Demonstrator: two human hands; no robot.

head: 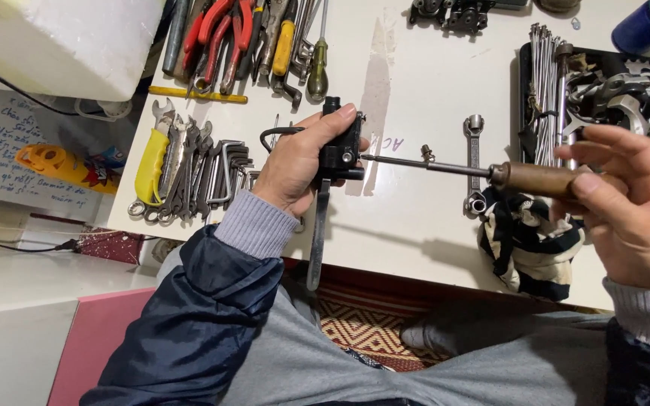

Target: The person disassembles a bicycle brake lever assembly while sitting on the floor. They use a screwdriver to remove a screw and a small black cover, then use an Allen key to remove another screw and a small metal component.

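Over the white table [430, 83], left hand [295, 162] grips black lever [338, 150].

A: Left hand [299, 162]?
B: Left of centre, back of hand up, fingers curled closed in a grip, thumb laid along the far side. Wrist bent slightly; forearm runs back toward the near left.

A: Right hand [630, 207]?
B: Far right, higher in view, palm turned inward. Fingers bent, index and thumb pinched closed toward the left. Wrist straight, forearm leaves at the near right corner.
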